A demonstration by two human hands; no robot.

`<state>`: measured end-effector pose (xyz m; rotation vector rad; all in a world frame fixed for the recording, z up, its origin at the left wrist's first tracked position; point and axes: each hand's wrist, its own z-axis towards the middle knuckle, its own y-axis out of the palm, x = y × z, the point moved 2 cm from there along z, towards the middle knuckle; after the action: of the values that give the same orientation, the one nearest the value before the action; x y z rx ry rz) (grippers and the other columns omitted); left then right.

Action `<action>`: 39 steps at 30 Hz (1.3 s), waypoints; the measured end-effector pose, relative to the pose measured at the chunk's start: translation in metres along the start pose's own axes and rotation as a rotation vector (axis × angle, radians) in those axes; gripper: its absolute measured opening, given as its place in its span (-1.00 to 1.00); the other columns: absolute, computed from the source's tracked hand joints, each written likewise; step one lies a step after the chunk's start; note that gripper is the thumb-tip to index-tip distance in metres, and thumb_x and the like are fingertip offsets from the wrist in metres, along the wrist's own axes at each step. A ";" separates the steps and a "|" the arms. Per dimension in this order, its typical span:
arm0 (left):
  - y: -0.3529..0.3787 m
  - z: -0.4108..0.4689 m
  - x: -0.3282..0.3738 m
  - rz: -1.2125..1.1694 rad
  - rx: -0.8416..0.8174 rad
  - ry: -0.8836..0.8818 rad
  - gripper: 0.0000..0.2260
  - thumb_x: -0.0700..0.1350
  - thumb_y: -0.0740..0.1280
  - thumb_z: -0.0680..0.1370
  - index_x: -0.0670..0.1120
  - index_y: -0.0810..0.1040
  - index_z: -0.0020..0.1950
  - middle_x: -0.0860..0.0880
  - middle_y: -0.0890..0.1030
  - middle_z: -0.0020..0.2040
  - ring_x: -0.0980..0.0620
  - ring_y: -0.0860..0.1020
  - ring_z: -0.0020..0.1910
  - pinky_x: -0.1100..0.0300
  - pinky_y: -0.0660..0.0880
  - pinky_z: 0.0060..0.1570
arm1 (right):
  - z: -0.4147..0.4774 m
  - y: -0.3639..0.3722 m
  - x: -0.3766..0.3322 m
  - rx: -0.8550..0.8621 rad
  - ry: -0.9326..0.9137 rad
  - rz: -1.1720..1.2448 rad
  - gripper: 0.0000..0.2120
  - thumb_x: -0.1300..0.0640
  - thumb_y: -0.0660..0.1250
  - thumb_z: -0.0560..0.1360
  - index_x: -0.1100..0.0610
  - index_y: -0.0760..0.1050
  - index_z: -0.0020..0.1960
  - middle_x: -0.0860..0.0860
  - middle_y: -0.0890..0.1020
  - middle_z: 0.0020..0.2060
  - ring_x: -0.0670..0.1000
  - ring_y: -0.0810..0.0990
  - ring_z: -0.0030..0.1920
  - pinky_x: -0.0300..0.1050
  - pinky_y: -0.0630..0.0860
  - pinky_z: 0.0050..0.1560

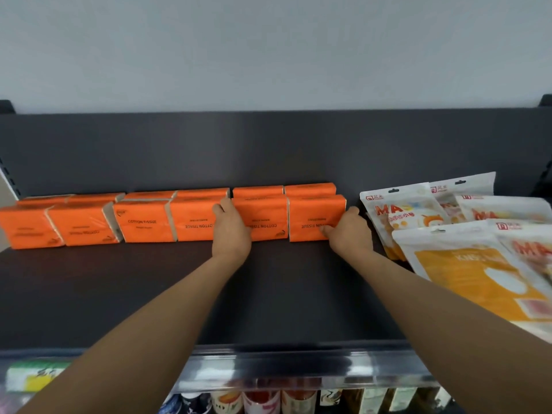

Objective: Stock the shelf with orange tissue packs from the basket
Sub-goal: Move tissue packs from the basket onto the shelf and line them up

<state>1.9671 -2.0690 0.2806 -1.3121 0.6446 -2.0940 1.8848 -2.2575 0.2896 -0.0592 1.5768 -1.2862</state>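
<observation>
both hands are on the row of orange cotton tissue packs (143, 225) standing far back on the dark shelf (119, 294). the left hand (231, 231) lies over the seam between two packs, fingers hooked over their top edge. the right hand (348, 234) clasps the end pack (310, 216), thumb on its front face, fingers round its outer side. a second row stands behind the hands. just right of the right hand lie white and yellow mask bags (466, 264).
</observation>
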 end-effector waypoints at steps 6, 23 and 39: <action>-0.003 -0.004 0.003 0.005 -0.122 -0.002 -0.49 -0.36 0.21 0.54 -0.22 0.13 0.46 -0.17 0.23 0.48 -0.15 0.52 0.14 0.16 0.42 0.04 | 0.003 0.001 -0.002 0.024 0.046 -0.004 -0.59 0.05 0.34 0.52 0.24 0.33 0.25 0.18 0.55 0.15 0.17 0.57 0.13 -0.08 0.39 -0.13; -0.056 -0.063 0.021 -0.077 -0.257 0.226 -0.71 -0.29 0.24 0.54 -0.17 0.47 0.26 -0.10 0.50 0.27 -0.04 0.49 0.21 0.27 0.38 0.08 | -0.083 -0.014 -0.020 0.048 -0.234 0.142 -0.73 0.22 0.24 0.55 0.21 0.46 0.24 0.13 0.56 0.16 0.08 0.54 0.13 -0.17 0.40 -0.01; -0.118 -0.238 -0.136 -0.058 -0.729 0.247 -0.81 -0.26 0.29 0.51 -0.20 0.56 0.11 -0.10 0.59 0.06 -0.02 0.53 0.04 0.31 0.42 -0.09 | -0.329 0.075 0.002 -0.125 -0.141 0.036 -0.83 0.24 0.26 0.53 0.22 0.55 0.08 0.15 0.64 -0.02 0.13 0.59 -0.01 -0.10 0.49 -0.02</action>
<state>1.7722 -1.8685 0.1778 -1.4411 1.6020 -2.1683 1.6875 -2.0027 0.1899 -0.1951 1.5279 -1.1303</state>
